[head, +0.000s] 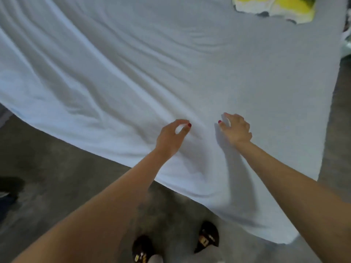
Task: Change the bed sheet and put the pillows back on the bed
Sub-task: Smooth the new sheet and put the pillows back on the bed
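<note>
A white bed sheet (171,63) lies spread across the bed, with long creases running from the far left toward my hands. Its near edge hangs over the side toward the floor. My left hand (171,138) is at the near part of the sheet, thumb and forefinger meeting in a ring and pinching a fold where the creases converge. My right hand (236,130) is just to its right, fingers loosely bent and spread, resting low on the sheet and gripping nothing. No pillows are in view.
A crumpled yellow and white cloth (275,8) lies at the bed's far right corner. Grey floor (57,177) runs along the near side, where my feet in dark slippers (208,237) stand. A dark object (7,190) sits at the left edge.
</note>
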